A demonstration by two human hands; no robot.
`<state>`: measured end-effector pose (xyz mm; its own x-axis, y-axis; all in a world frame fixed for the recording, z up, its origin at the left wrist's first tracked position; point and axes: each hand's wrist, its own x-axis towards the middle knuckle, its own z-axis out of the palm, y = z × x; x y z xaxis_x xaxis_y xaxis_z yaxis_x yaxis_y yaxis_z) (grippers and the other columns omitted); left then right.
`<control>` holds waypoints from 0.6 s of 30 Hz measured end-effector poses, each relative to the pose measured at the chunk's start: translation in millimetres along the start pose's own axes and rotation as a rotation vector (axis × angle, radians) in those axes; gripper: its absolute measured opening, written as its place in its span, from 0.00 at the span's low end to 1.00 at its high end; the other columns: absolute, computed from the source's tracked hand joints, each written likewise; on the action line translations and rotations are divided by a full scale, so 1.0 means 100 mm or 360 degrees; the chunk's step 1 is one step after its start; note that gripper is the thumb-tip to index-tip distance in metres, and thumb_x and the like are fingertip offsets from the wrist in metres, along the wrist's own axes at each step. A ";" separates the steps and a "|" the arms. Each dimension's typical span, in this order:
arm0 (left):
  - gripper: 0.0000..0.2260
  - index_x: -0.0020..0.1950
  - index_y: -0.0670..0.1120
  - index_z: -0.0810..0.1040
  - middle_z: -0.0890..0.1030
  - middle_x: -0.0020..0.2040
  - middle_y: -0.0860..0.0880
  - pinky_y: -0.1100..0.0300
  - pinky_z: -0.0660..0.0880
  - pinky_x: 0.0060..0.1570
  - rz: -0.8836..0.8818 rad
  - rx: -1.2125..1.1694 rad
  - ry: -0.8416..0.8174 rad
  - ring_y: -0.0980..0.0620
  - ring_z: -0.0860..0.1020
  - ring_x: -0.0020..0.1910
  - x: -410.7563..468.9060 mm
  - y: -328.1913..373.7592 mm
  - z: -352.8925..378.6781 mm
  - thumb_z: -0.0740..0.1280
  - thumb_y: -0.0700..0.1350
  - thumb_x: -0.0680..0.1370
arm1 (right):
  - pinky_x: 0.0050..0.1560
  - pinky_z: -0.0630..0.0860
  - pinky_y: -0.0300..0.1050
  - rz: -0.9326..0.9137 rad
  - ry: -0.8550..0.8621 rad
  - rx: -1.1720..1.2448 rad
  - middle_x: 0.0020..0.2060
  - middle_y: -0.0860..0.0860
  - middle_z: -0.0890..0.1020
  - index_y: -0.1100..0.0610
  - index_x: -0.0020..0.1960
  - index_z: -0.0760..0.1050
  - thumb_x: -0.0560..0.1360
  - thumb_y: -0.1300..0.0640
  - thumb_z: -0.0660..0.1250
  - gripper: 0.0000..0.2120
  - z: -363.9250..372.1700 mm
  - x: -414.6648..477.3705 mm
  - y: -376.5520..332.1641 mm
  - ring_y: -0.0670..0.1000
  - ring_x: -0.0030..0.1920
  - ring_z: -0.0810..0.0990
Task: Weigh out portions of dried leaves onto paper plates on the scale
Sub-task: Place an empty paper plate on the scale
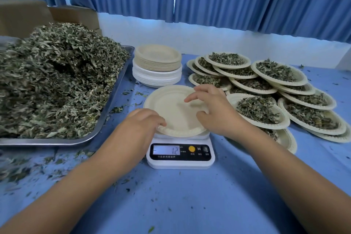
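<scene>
An empty cream paper plate [171,106] sits on the white digital scale [180,153], whose display reads 12. My left hand [141,122] grips the plate's near-left rim with the fingers curled over it. My right hand [212,108] rests on the plate's right side, thumb at the rim and fingers spread over its inside. A big heap of dried green leaves [55,81] fills a metal tray [106,112] at the left.
A stack of unused paper plates [157,64] stands behind the scale. Several plates filled with leaves [266,89] overlap at the right. Loose leaf bits litter the blue tablecloth [180,195]. A cardboard box [24,15] and blue curtains stand behind.
</scene>
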<state>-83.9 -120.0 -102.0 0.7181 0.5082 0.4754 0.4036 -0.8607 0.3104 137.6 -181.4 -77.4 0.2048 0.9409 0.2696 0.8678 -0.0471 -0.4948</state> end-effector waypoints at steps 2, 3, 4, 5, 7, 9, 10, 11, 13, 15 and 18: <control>0.15 0.57 0.43 0.81 0.79 0.56 0.48 0.64 0.64 0.56 -0.0001 -0.0012 0.0009 0.48 0.73 0.58 0.00 0.02 -0.01 0.62 0.30 0.76 | 0.67 0.56 0.42 -0.0002 -0.0050 -0.0121 0.63 0.43 0.67 0.45 0.58 0.76 0.71 0.66 0.62 0.22 -0.02 -0.01 -0.01 0.50 0.70 0.59; 0.14 0.58 0.43 0.80 0.78 0.55 0.49 0.65 0.64 0.56 0.0003 -0.0036 0.0017 0.49 0.73 0.58 0.01 0.02 -0.02 0.61 0.32 0.77 | 0.69 0.58 0.47 0.0009 -0.0087 -0.0181 0.62 0.42 0.68 0.44 0.58 0.76 0.72 0.65 0.62 0.21 -0.04 0.00 -0.01 0.50 0.69 0.60; 0.13 0.58 0.44 0.80 0.78 0.55 0.51 0.67 0.64 0.57 0.0011 -0.0079 0.0042 0.51 0.73 0.58 0.02 0.03 -0.03 0.60 0.34 0.79 | 0.70 0.59 0.51 0.0025 -0.0111 -0.0232 0.61 0.42 0.69 0.43 0.58 0.76 0.72 0.63 0.63 0.20 -0.05 0.00 -0.03 0.50 0.69 0.61; 0.13 0.58 0.46 0.80 0.78 0.55 0.53 0.70 0.64 0.57 -0.0003 -0.0144 0.0083 0.54 0.73 0.57 0.05 0.04 -0.06 0.60 0.36 0.79 | 0.71 0.58 0.53 0.0039 -0.0109 -0.0264 0.62 0.43 0.70 0.43 0.57 0.77 0.72 0.61 0.64 0.18 -0.05 0.02 -0.05 0.50 0.70 0.61; 0.12 0.56 0.52 0.80 0.77 0.52 0.59 0.77 0.63 0.53 -0.0154 -0.0347 0.0239 0.65 0.72 0.52 0.16 0.04 -0.11 0.59 0.41 0.80 | 0.71 0.58 0.54 0.0025 -0.0050 -0.0268 0.63 0.45 0.72 0.43 0.56 0.78 0.73 0.58 0.65 0.15 -0.06 0.09 -0.15 0.52 0.70 0.62; 0.11 0.51 0.55 0.79 0.79 0.50 0.62 0.74 0.67 0.52 -0.0540 -0.0762 0.0461 0.68 0.74 0.50 0.34 -0.01 -0.13 0.59 0.43 0.81 | 0.70 0.60 0.51 -0.0095 -0.0008 -0.0219 0.61 0.48 0.75 0.45 0.55 0.79 0.73 0.57 0.66 0.13 -0.04 0.25 -0.33 0.53 0.67 0.66; 0.11 0.50 0.54 0.80 0.80 0.50 0.59 0.69 0.70 0.54 -0.0776 -0.1069 0.0573 0.66 0.76 0.51 0.44 -0.05 -0.13 0.59 0.42 0.80 | 0.68 0.62 0.48 -0.0188 0.0002 -0.0183 0.58 0.49 0.77 0.47 0.55 0.79 0.73 0.58 0.66 0.12 -0.01 0.36 -0.45 0.53 0.65 0.69; 0.12 0.48 0.52 0.80 0.81 0.51 0.55 0.64 0.72 0.55 -0.0991 -0.1409 0.0679 0.61 0.78 0.53 0.53 -0.10 -0.12 0.59 0.40 0.80 | 0.66 0.64 0.43 -0.0288 0.0012 -0.0126 0.55 0.49 0.78 0.49 0.54 0.80 0.73 0.59 0.66 0.12 0.03 0.48 -0.60 0.52 0.62 0.72; 0.10 0.46 0.48 0.80 0.81 0.52 0.49 0.61 0.72 0.56 -0.1364 -0.1904 0.0876 0.54 0.78 0.52 0.64 -0.20 -0.07 0.60 0.38 0.79 | 0.55 0.67 0.34 -0.0447 -0.0004 0.0027 0.46 0.46 0.79 0.55 0.52 0.82 0.73 0.63 0.66 0.10 0.16 0.73 -0.91 0.47 0.53 0.75; 0.08 0.45 0.46 0.77 0.78 0.42 0.48 0.61 0.71 0.45 -0.1554 -0.2056 0.0990 0.52 0.75 0.42 0.64 -0.26 -0.01 0.59 0.38 0.79 | 0.49 0.70 0.34 -0.0522 -0.0123 0.0094 0.43 0.46 0.81 0.58 0.52 0.82 0.74 0.64 0.67 0.09 0.33 1.01 -1.21 0.46 0.47 0.76; 0.08 0.47 0.47 0.76 0.73 0.38 0.48 0.59 0.63 0.37 -0.1639 -0.2033 0.1024 0.52 0.67 0.36 0.59 -0.29 0.04 0.57 0.39 0.80 | 0.54 0.74 0.41 -0.0598 -0.0457 0.0000 0.51 0.52 0.83 0.59 0.57 0.80 0.75 0.59 0.70 0.11 0.64 1.38 -1.58 0.48 0.51 0.80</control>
<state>-51.0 -65.3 -86.6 0.0365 0.9813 -0.1891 -0.3745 0.1889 0.9078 -0.3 -22.3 -14.9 -0.2570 0.9475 0.1906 0.8577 0.3144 -0.4067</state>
